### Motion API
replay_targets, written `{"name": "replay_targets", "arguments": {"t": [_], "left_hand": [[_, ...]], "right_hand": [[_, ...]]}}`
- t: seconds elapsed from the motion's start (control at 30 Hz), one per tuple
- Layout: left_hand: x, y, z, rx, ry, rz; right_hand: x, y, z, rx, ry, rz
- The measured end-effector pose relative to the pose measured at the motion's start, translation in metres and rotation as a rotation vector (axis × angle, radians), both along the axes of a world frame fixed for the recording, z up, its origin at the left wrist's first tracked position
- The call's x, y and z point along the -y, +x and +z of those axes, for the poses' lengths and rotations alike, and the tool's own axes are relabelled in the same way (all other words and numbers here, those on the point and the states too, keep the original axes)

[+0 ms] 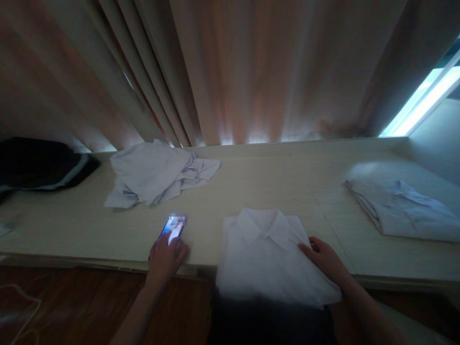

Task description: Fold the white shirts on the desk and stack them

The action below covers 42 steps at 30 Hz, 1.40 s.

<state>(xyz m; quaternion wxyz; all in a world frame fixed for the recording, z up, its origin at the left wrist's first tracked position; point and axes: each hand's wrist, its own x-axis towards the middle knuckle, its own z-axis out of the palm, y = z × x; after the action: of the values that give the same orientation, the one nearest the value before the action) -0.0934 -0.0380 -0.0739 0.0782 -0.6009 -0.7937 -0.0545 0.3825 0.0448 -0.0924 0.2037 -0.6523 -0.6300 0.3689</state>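
A folded white collared shirt lies at the near edge of the pale surface, its lower part hanging over the edge. My right hand rests on the shirt's right side, fingers spread on the cloth. My left hand lies on a lit phone that sits flat on the surface to the left of the shirt, fingers touching its lower end.
A crumpled pale shirt lies at the back left. A dark garment sits at the far left edge. Another folded pale shirt lies at the right. Curtains hang behind the surface. Wooden floor shows below.
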Motion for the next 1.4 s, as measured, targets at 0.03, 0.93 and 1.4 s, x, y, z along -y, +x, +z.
{"name": "replay_targets", "arguments": {"t": [0.03, 0.93, 1.4], "left_hand": [[-0.003, -0.003, 0.000, 0.000, 0.012, -0.029], [-0.028, -0.084, 0.007, 0.098, -0.113, 0.137], [-0.063, -0.079, 0.021, 0.160, -0.034, 0.065]], "right_hand": [[0.000, 0.000, 0.001, -0.001, 0.003, -0.004], [0.000, 0.000, -0.002, 0.092, -0.029, -0.010], [0.003, -0.004, 0.001, 0.120, 0.021, -0.041]]}}
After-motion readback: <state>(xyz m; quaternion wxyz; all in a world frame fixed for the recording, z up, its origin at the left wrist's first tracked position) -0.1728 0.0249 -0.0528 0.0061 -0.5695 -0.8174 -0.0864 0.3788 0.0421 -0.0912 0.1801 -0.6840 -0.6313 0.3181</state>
